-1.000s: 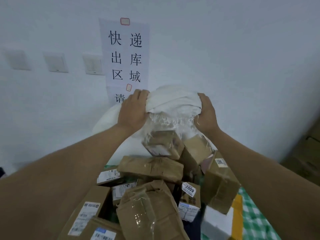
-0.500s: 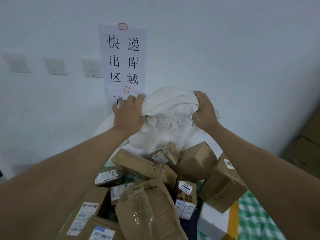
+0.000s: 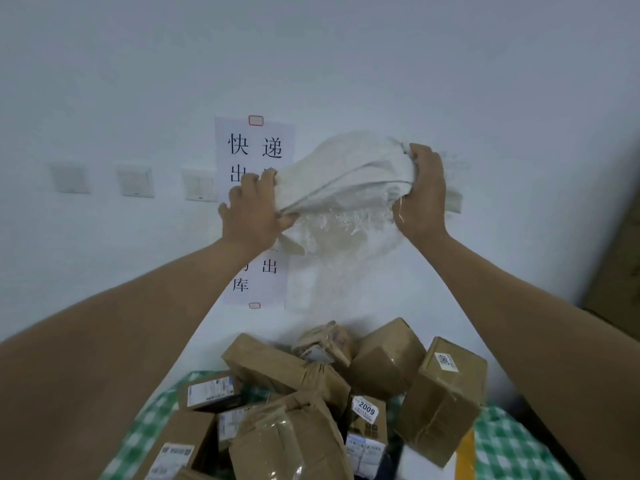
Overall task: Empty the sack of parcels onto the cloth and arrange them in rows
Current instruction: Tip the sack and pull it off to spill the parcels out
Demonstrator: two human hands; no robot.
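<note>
I hold a white woven sack [image 3: 346,181] upside down, high in front of the wall. My left hand [image 3: 254,209] grips its left corner and my right hand [image 3: 422,195] grips the bunched right end. The sack's frayed open mouth hangs down between my hands, limp. Below it several brown parcels [image 3: 388,358] lie in a loose heap on the green-and-white checked cloth [image 3: 509,445]. One small box with a label reading 2009 [image 3: 367,427] stands near the middle of the pile. My arms hide parts of the cloth on both sides.
A paper sign [image 3: 256,216] with Chinese characters is taped to the white wall behind the sack. Three wall switches [image 3: 135,180] sit to its left. Brown cardboard [image 3: 620,258] stands at the right edge. A yellow packet [image 3: 464,459] lies at the pile's lower right.
I have lifted the sack higher and tilted it, right end up. The last parcels have dropped out of its mouth onto the heap, and the sack now hangs slack.
</note>
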